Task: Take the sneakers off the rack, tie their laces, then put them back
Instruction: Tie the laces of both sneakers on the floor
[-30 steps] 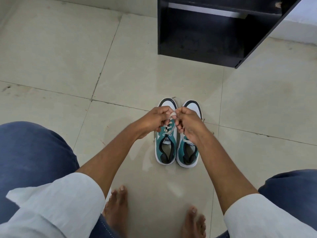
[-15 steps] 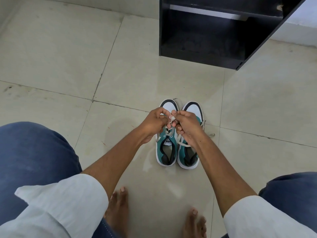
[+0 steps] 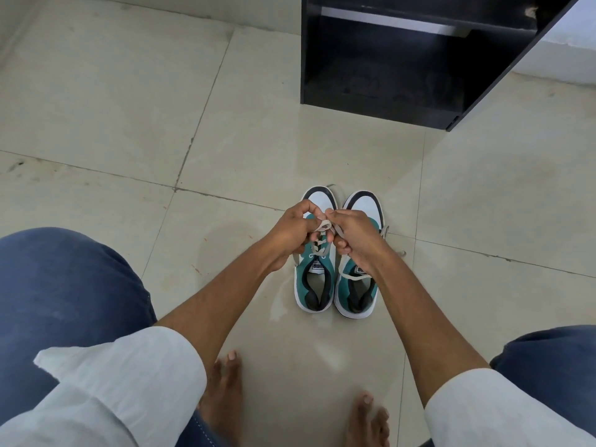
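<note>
Two teal-and-white sneakers (image 3: 335, 279) stand side by side on the tiled floor (image 3: 129, 124), well short of the black rack (image 3: 387, 75). Left hand (image 3: 292, 232) and right hand (image 3: 353, 235), fingers curled, pinch the left sneaker's lace (image 3: 323, 226).

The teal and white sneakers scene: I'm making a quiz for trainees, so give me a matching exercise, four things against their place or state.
Things:
1. left teal and white sneaker
2. right teal and white sneaker
3. black wooden shoe rack
4. bare feet

States:
A. nearest the camera, on the tile
B. lace held by the left hand and the right hand
C. holds no shoes on its visible shelf
D. lace lying loose

Pairs: 1-B, 2-D, 3-C, 4-A
</note>
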